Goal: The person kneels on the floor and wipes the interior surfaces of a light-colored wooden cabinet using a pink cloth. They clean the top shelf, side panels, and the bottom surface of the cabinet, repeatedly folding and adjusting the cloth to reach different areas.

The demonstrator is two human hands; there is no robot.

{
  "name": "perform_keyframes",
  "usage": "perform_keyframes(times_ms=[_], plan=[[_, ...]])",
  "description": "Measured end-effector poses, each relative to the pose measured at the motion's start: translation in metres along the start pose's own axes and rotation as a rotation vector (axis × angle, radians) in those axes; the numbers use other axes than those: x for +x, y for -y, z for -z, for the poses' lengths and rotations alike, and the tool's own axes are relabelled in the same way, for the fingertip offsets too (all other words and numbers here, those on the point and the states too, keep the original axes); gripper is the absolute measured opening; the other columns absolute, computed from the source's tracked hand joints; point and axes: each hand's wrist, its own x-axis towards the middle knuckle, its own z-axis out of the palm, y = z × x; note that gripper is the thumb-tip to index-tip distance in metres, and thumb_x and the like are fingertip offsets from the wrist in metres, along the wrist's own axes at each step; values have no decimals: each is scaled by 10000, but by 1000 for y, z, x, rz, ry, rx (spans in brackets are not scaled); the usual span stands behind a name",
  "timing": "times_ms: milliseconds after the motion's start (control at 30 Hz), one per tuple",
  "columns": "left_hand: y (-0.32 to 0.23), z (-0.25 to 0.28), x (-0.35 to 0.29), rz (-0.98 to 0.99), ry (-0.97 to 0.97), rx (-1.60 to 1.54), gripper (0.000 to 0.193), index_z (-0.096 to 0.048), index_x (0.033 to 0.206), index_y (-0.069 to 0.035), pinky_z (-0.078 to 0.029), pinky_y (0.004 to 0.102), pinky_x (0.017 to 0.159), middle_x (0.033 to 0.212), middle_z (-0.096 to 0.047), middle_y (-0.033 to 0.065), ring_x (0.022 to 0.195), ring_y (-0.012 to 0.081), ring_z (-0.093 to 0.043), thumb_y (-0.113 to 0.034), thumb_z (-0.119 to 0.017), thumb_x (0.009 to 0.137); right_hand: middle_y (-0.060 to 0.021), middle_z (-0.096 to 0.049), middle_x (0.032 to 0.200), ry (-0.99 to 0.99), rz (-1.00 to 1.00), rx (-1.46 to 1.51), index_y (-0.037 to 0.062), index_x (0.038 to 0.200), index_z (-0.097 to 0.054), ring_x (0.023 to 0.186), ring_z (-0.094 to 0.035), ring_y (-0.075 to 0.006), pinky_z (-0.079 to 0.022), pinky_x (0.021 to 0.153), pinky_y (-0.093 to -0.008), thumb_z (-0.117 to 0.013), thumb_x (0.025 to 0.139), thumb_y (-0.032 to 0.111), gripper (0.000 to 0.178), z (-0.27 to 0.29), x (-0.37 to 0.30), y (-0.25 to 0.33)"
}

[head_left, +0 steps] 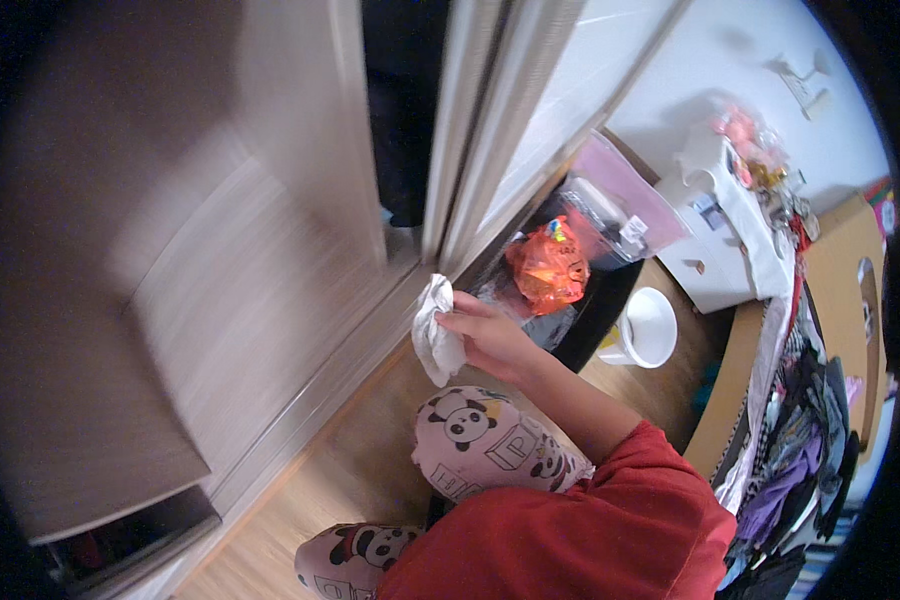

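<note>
- My right hand [495, 342] reaches out from its red sleeve [635, 480], thumb and fingers closed together on a white cloth [436, 335]; the cloth hangs bunched at my fingertips, toward the left;
- My left hand is out of sight, so I cannot tell how it stands;
- The cloth is near the floor track [305, 400] of the wood-grain sliding panels [270, 310]; I cannot tell whether it touches them;
- My panda-print trousers [485, 435] show at the knees, on the near side of the cloth, over the wooden floor [305, 485];
- Farther off, right of the cloth, an orange bag [550, 270] lies in a black tray [610, 305]; a white bucket [618, 352] stands just beside the tray; a heap of clothes [795, 470] lies at the far right.
</note>
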Motion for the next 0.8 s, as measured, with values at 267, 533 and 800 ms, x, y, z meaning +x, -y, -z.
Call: perform_keyframes(times_ms=[267,533,800], plan=[[-25,-30,28,-68,-139,-397,262,-581,1050,-28,-425,340,868,1021,-599,129,977,232,-561,-207,-534,865,-36,-594,972,-254,20,-134,65,1143,-518,834,-585,-141,-492,729,-298,-544,873,135,280,36,-29,17],[-39,-36,41,-98,-163,-528,278,-568,1069,-15,-415,339,887,1042,-592,128,990,228,-555,-208,-500,881,-38,-609,892,-897,274,-175,64,1022,-590,772,-576,-152,-484,710,-292,-568,868,181,195,225,-144,35],[-47,-35,49,-147,-178,-610,296,-555,1088,-1,-405,337,905,1063,-585,127,1002,224,-549,-208,-465,897,-73,-616,824,-1307,45,-458,-3,935,-609,692,-611,-181,-514,584,-349,-519,882,177,207,321,-266,40]])
